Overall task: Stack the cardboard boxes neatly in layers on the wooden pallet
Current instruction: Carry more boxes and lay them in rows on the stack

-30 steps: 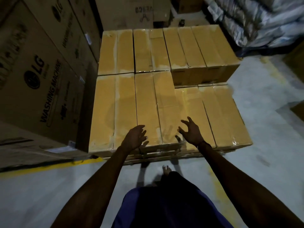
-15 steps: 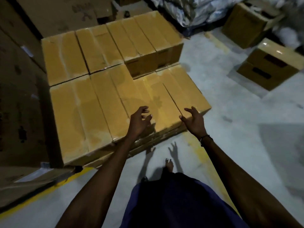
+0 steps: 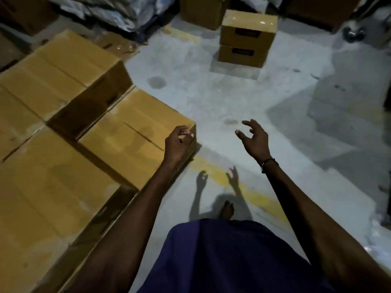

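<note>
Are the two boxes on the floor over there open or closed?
Closed. The upper box shows a flat, glossy top; the lower box is covered by it.

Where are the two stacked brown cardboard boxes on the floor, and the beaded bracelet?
Top brown cardboard box of the floor stack [image 3: 249,23], head view, on its taped lid.
Bottom brown cardboard box [image 3: 241,55], head view, front face.
Dark beaded bracelet [image 3: 268,163], head view, on its band.

Stacked boxes [image 3: 53,166] run off the left and bottom edges; stack extent not determinable. Wooden pallet hidden beneath them. Labels on the two floor boxes [image 3: 246,39] too blurred to read. Left hand [image 3: 177,142] covers the nearest box's corner; contact not determinable.
</note>
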`<state>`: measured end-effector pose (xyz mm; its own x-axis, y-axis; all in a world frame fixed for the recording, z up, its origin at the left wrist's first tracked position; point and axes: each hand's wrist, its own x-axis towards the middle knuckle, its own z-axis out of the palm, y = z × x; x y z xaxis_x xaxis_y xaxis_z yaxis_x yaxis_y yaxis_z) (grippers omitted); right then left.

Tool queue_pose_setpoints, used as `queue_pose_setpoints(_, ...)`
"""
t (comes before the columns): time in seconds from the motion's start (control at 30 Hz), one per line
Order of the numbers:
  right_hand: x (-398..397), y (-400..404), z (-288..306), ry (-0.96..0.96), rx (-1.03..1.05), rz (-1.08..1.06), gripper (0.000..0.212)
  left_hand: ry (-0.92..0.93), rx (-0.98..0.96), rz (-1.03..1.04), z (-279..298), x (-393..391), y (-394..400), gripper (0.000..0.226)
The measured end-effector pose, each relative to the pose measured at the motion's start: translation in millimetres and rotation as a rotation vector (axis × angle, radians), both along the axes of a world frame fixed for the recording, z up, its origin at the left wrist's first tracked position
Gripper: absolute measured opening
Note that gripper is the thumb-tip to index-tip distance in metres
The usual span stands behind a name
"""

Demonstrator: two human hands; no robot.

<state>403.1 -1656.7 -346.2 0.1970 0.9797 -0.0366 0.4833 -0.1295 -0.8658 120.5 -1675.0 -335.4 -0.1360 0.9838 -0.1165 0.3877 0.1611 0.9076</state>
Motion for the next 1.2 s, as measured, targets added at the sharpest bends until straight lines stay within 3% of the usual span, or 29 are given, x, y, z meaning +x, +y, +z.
queue_pose_setpoints(0.23, 136, 48, 8, 0.033, 0.018, -0.164, 0.039, -0.070, -0.038, -0.134, 0, 156, 102, 0.030)
queue_pose_setpoints(0.57, 252, 139, 19, 0.076, 0.055, -0.300, 0.039, -0.098, -0.012, -0.269, 13, 295, 236, 0.028)
queue_pose_setpoints(1.2, 370, 503, 61, 0.106, 0.074, -0.324, 0.042, -0.137, 0.048, -0.180, 32, 406, 595, 0.025)
